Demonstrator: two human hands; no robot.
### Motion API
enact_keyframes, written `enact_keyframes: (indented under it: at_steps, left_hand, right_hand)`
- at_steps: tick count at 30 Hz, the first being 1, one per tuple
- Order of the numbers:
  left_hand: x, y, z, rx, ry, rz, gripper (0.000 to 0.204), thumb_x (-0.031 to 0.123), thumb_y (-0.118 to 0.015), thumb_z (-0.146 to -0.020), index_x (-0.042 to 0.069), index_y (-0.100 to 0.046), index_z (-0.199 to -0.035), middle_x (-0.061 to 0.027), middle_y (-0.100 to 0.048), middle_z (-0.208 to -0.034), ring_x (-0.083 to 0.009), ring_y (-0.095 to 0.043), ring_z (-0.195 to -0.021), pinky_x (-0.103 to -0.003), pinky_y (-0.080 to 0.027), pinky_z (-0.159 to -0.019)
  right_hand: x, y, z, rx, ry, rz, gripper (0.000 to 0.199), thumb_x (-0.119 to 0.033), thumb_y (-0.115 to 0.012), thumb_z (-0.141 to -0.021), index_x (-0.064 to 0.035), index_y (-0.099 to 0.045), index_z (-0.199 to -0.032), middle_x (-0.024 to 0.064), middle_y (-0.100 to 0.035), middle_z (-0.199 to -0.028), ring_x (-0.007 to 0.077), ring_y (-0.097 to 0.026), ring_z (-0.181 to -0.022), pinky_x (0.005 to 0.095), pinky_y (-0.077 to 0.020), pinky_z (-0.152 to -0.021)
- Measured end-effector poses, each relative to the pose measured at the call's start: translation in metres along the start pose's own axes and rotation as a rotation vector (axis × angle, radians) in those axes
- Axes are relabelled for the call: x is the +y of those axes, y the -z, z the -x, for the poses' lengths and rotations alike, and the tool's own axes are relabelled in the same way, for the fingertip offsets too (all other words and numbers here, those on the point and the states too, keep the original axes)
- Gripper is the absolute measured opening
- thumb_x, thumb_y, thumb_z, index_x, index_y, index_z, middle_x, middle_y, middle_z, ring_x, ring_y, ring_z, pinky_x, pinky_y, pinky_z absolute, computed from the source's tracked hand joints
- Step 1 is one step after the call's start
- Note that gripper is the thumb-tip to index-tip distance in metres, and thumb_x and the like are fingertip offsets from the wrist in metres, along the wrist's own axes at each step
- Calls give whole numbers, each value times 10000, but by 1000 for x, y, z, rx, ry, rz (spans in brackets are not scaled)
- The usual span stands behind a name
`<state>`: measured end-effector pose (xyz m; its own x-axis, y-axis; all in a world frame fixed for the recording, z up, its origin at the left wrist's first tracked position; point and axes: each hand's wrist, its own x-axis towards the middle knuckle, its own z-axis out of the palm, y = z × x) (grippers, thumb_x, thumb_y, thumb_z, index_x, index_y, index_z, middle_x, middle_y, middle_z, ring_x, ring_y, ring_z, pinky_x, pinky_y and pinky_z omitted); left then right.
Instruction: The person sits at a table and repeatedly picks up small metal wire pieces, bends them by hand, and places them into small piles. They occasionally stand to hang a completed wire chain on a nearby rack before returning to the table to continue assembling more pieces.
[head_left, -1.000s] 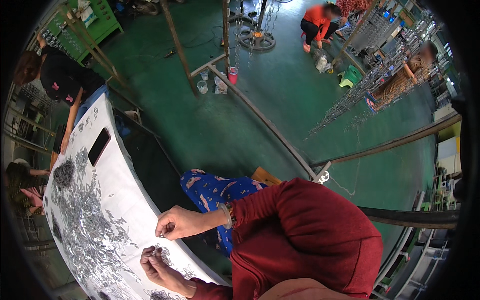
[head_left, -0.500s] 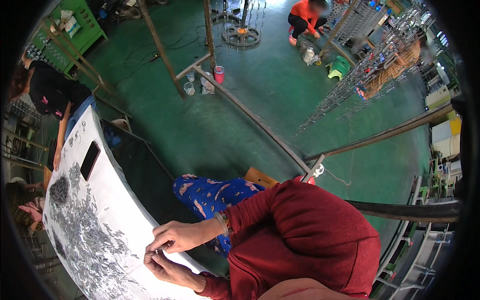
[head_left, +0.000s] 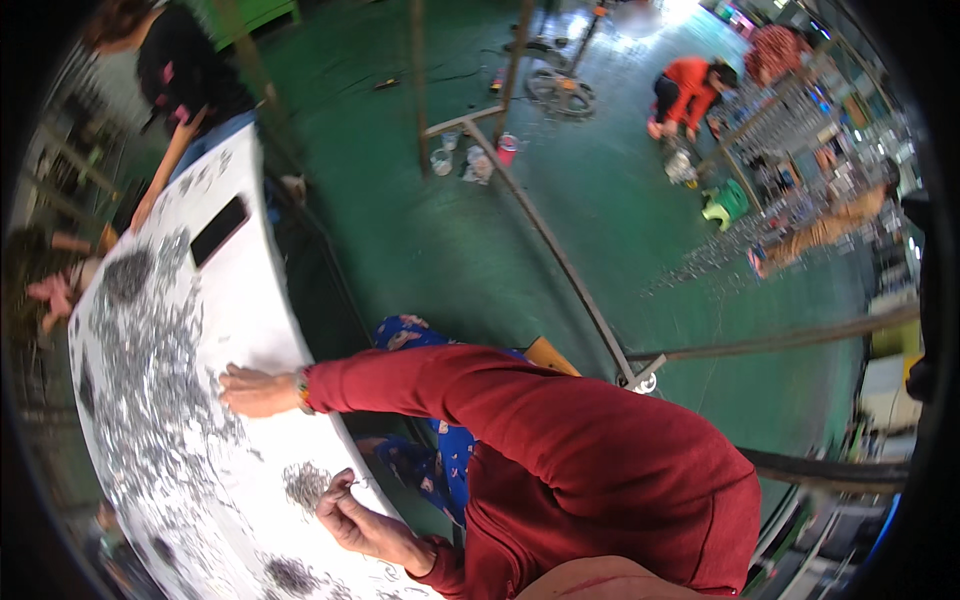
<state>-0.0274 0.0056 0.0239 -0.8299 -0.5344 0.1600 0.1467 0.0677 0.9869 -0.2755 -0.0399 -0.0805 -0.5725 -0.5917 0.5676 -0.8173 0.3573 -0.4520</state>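
My right hand point(head_left: 258, 391), in a red sleeve with a bracelet at the wrist, reaches over the white table point(head_left: 262, 315). Its fingers are slightly apart at the edge of a wide spread of small, shiny metal pieces point(head_left: 170, 390). Nearer the table's edge, my left hand point(head_left: 362, 523) pinches a small metal piece point(head_left: 358, 483) between thumb and fingertips; its exact kind is too small to tell. A small heap of thin metal pieces point(head_left: 305, 483) lies right beside that hand. Another dark heap point(head_left: 290, 575) sits lower on the table.
A dark phone point(head_left: 220, 231) lies on the table's far part. A person in black point(head_left: 195, 75) stands at that end, one hand near a dark heap point(head_left: 128, 275). A metal frame point(head_left: 545, 225) stands beyond the table. Someone in orange point(head_left: 690, 90) crouches farther off.
My hands, together before, have come apart. The right one has moved out to the metal pieces, while the left has shifted slightly right with a small piece. The view has turned.
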Motion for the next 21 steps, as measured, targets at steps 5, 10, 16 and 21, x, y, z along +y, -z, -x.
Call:
enact_keyframes:
  at_steps: [5,10,16,21]
  left_hand:
    - [3,18,14,-26,103,58,92,4,-445,-913,9,-528,-873,-160,-648,-946,-191,-594,-825,-321,-472,-813]
    - [-16,33,2,-159,5,139,77,-18,-499,-929,22,-540,-980,-132,-639,-968,-163,-600,-892,-257,-471,-770]
    - [-15,35,-1,-174,19,189,57,35,-547,-935,19,-538,-989,-116,-643,-966,-158,-617,-891,-267,-488,-800]
    - [-13,27,6,-147,35,204,55,44,-550,-935,19,-541,-983,-109,-648,-957,-161,-624,-899,-267,-493,-805]
  right_hand:
    - [31,-98,-2,-104,135,-271,165,-149,-535,-840,-48,-613,-944,161,-558,-965,316,-514,-920,429,-416,-855]
    - [41,-56,-38,-406,54,-235,299,-1,-536,-624,28,-681,-883,191,-650,-717,329,-612,-643,395,-503,-657]
    - [11,19,-58,-474,-435,-402,293,-111,-641,-754,-18,-700,-1026,178,-672,-747,232,-646,-577,338,-520,-589]
    - [15,6,-39,-397,-107,-119,211,-132,-620,-784,24,-699,-902,189,-663,-746,349,-637,-634,394,-520,-631]
